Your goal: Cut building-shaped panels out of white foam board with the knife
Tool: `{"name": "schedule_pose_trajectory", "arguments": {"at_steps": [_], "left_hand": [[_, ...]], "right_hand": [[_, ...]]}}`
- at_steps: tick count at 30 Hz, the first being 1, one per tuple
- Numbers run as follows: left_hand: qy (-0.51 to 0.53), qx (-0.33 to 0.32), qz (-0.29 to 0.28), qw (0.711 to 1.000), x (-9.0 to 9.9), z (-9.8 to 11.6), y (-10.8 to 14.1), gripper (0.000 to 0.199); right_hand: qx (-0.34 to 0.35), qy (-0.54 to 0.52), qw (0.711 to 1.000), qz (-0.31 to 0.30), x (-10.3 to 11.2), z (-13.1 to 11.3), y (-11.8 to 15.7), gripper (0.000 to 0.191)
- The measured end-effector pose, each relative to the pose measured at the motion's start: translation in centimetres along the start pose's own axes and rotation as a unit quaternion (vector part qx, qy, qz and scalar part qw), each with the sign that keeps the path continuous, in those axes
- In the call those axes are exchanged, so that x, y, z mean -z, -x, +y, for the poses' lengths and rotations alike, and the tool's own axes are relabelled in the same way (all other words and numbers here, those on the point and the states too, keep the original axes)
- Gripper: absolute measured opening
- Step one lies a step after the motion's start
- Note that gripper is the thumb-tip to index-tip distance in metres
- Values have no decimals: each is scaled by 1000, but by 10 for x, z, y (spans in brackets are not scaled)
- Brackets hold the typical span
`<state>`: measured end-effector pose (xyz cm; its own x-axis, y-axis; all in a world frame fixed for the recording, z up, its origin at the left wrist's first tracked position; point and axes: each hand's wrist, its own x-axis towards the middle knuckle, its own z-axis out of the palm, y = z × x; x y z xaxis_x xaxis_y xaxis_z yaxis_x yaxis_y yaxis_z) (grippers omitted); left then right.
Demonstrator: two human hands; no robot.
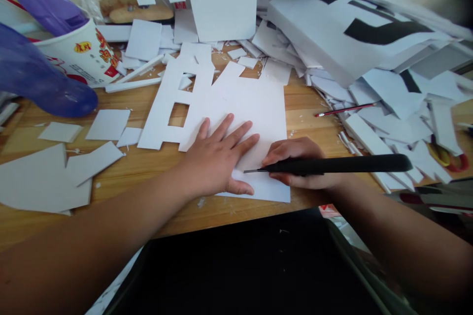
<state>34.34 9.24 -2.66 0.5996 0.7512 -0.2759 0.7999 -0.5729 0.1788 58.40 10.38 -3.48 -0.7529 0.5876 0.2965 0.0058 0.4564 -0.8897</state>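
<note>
My left hand (218,160) lies flat with its fingers spread on a white foam board sheet (254,108), pressing it to the wooden table. In my right hand (295,160) is a black craft knife (343,163), its thin blade touching or just above the sheet beside my left thumb. Against the sheet's left side lies a white cut-out piece (155,128) with square openings; whether the two are joined I cannot tell.
Loose white offcuts (109,124) lie at the left, near a paper cup (79,54) and a purple-blue object (40,78). A red pencil (343,110), board scraps and scissors (449,157) are at the right. White boards (225,0) stand at the back.
</note>
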Motion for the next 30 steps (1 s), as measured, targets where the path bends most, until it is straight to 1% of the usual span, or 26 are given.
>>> {"name": "schedule_pose_trajectory", "arguments": {"at_steps": [4, 9, 14, 19, 25, 30], "left_hand": [[0, 5, -9, 1000, 3, 1, 1, 114], [-5, 6, -8, 1000, 4, 1, 2, 115], [0, 7, -9, 1000, 4, 1, 2, 115], [11, -1, 4, 1000, 0, -1, 1, 116], [12, -6, 14, 1000, -2, -3, 2, 115], [15, -4, 8, 1000, -1, -3, 3, 115]], "right_hand": [[0, 31, 999, -22, 6, -1, -1, 21], [-2, -14, 999, -46, 10, 2, -2, 23], [-22, -60, 997, -45, 11, 4, -1, 25], [-5, -66, 997, -43, 11, 2, -1, 26], [2, -21, 999, -32, 11, -1, 0, 16], [-13, -27, 999, -41, 19, -1, 5, 21]]}}
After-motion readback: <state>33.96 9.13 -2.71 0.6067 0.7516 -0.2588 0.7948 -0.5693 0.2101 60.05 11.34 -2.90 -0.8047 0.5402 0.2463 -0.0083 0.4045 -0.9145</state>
